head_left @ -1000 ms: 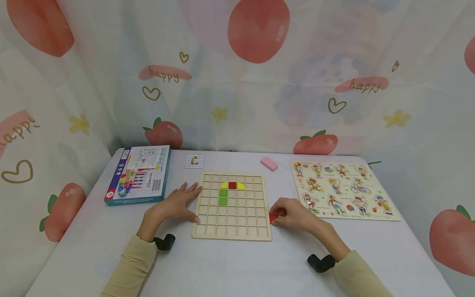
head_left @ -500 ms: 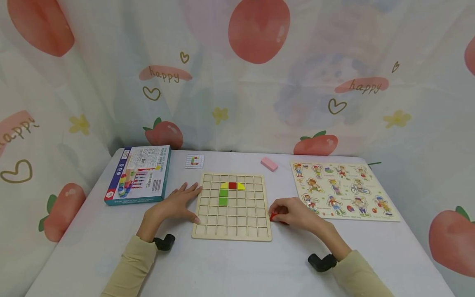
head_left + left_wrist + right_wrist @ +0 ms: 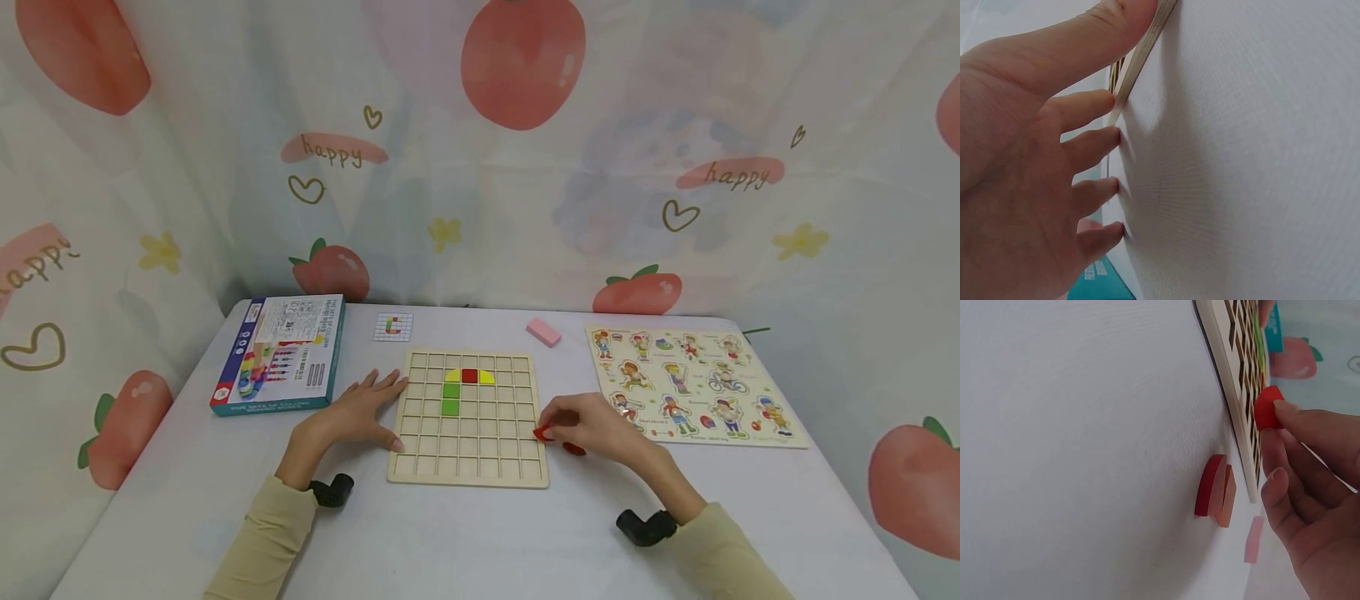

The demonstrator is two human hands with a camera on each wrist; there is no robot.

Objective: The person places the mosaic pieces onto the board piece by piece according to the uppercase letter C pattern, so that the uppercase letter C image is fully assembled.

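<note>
My right hand (image 3: 592, 425) pinches a small red wooden tile (image 3: 1267, 407) between thumb and fingertips, at the right edge of the wooden grid board (image 3: 468, 482). Below that hand, on the cloth, lie a red quarter-round tile (image 3: 1212, 484) and an orange-red tile (image 3: 1229, 497) close against it. My left hand (image 3: 358, 412) has its fingers spread, thumb and fingertips touching the board's left edge. In the upper part of the grid sit a red square tile (image 3: 469, 376) between two yellow curved tiles (image 3: 487, 377), with green tiles (image 3: 451, 405) below the left one.
Behind the board lie a small pattern card (image 3: 393, 326) and a pink block (image 3: 543, 332). A boxed toy set (image 3: 281, 354) is at the left. A picture puzzle board (image 3: 693, 383) occupies the right. Printed curtains (image 3: 480, 208) hang behind the table.
My right hand has picked up the red tile and shifted slightly left to the board's edge. The red tile beneath it now shows on the cloth. My left hand stays in place.
</note>
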